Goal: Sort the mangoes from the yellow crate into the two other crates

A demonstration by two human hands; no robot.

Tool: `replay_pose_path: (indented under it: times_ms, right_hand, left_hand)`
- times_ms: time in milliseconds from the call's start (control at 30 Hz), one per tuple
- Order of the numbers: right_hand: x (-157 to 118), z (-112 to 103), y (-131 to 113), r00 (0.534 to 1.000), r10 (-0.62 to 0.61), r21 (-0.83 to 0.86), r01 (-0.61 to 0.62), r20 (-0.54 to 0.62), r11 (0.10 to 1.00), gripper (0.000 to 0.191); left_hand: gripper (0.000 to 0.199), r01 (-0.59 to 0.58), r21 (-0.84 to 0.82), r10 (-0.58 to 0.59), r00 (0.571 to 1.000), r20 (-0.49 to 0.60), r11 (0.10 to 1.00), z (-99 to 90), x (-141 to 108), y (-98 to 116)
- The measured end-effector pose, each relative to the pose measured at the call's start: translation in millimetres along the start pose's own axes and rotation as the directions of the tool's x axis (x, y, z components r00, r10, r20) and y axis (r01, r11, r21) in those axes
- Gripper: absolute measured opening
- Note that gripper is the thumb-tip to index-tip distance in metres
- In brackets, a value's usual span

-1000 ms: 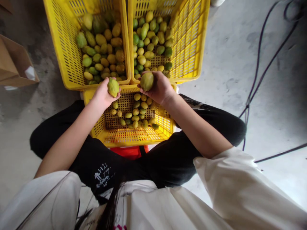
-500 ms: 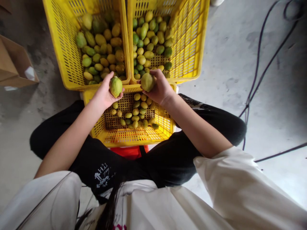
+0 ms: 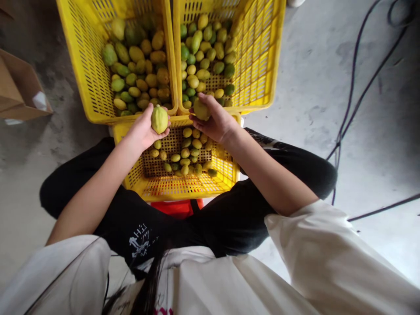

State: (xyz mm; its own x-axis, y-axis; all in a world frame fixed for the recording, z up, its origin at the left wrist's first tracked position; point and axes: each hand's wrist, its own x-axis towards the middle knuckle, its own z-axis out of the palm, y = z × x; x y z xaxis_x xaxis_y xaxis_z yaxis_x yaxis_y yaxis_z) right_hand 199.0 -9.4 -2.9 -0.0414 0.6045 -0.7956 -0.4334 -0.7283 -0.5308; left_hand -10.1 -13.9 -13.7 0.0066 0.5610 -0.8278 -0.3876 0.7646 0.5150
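Note:
My left hand (image 3: 145, 131) is closed around a yellow-green lemon (image 3: 159, 120), which rests in the palm with its tip facing up. In my right hand (image 3: 215, 117) is another greenish lemon (image 3: 201, 109), partly covered by the fingers and thumb. Both hands hover over the back rim of the near yellow crate (image 3: 154, 192), where several small lemons (image 3: 185, 153) lie on the perforated bottom. Beyond them stand two more yellow crates: the left crate (image 3: 78, 61) has larger mixed green and yellow fruit, the right crate (image 3: 259, 52) smaller ones.
An open cardboard box (image 3: 22, 87) stands on the concrete floor at the left. Black cables (image 3: 349, 105) run along the floor at the right. Something red (image 3: 172, 210) shows below the near crate, between my legs in black trousers (image 3: 295, 162).
The lemon in my left hand has turned so its tip points up. My right hand has tilted its lemon, and the fingers now cover more of it.

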Motion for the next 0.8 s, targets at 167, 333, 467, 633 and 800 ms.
replay_pose_path:
  times_ms: [167, 333, 467, 633, 800]
  right_hand:
    - [19, -12, 4, 1.0, 0.009, -0.054, -0.009, 0.011, 0.998, 0.043]
    - [27, -18, 5, 0.997, 0.043, 0.009, -0.043, 0.064, 0.999, 0.052]
    - [19, -16, 1, 0.994, 0.033, 0.169, -0.051, 0.106, 0.984, 0.045]
    - [16, -13, 5, 0.994, -0.019, 0.102, 0.007, 0.109, 0.995, 0.038]
    - [7, -5, 3, 0.997, -0.011, 0.145, 0.0, 0.08, 0.989, 0.011]
  left_hand:
    - [0.05, 0.016, -0.002, -0.016, 1.0, -0.026, 1.0, 0.9, 1, 2]
    - [0.042, 0.052, -0.023, -0.053, 0.996, -0.07, 0.998, 7.6, -5, 7]
    - [0.039, 0.053, -0.075, -0.061, 0.992, -0.111, 0.996, 14.8, -14, 12]
    - [0.025, -0.002, -0.128, -0.016, 0.99, -0.142, 0.992, 17.9, -20, 13]
    - [0.019, -0.097, -0.161, 0.065, 0.979, -0.195, 0.982, 23.2, -26, 15]
